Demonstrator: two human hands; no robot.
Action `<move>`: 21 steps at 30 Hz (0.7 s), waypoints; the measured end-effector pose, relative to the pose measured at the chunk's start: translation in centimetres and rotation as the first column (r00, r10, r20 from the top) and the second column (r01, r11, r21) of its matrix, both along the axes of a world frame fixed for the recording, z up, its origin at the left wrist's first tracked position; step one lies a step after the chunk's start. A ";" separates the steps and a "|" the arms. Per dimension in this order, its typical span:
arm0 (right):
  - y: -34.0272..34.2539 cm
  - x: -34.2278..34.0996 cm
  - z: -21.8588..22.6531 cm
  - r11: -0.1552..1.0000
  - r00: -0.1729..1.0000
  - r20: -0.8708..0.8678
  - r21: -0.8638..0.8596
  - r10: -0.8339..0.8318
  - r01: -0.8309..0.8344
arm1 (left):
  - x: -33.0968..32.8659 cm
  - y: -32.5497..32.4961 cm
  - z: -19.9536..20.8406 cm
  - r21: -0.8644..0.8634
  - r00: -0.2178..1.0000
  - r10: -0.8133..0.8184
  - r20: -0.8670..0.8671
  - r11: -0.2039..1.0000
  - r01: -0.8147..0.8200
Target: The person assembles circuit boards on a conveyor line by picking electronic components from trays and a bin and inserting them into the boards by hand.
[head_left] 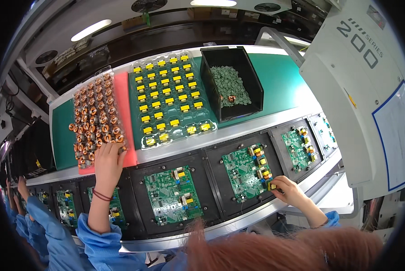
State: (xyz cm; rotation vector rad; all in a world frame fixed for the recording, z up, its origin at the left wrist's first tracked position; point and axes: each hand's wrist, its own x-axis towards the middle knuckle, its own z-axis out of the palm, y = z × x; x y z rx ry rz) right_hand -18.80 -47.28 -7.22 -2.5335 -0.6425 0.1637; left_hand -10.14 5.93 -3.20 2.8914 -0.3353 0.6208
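My left hand [107,159] is at the near right corner of a clear tray of copper-wound toroidal coils [92,108]. Its fingers are curled, with thumb and fingertips closed around one of the coils. Over on the right, my right hand [289,191] pinches a small yellow transformer [271,185] at the right edge of a green circuit board [242,174]. That board lies flat in a black carrier [227,205] and bears several yellow and orange parts along its right side. Beside it, to the left, lies another circuit board [171,196] with fewer parts on it.
Behind the carriers sit a clear tray of yellow transformers [166,92], a red sheet [122,97] under the coil tray, and a black bin [236,113] of small green discs. A white machine housing [338,113] stands at right. Another person's blue sleeves [53,230] show at left.
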 end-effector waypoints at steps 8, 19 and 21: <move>0.9 0.5 0.2 0.992 0.986 0.153 -0.114 0.064 -0.047 | -2.8 -2.5 2.6 -0.644 0.990 -0.083 -0.112 0.765 -0.008; -0.2 0.7 0.5 0.990 0.994 0.087 -0.133 0.068 -0.056 | -5.4 -4.6 2.2 -0.941 0.883 -0.327 -0.337 0.087 -0.327; -0.2 0.8 0.6 0.992 0.995 0.082 -0.121 0.056 -0.046 | -5.7 -4.7 1.8 -0.940 0.866 -0.367 -0.340 0.142 -0.309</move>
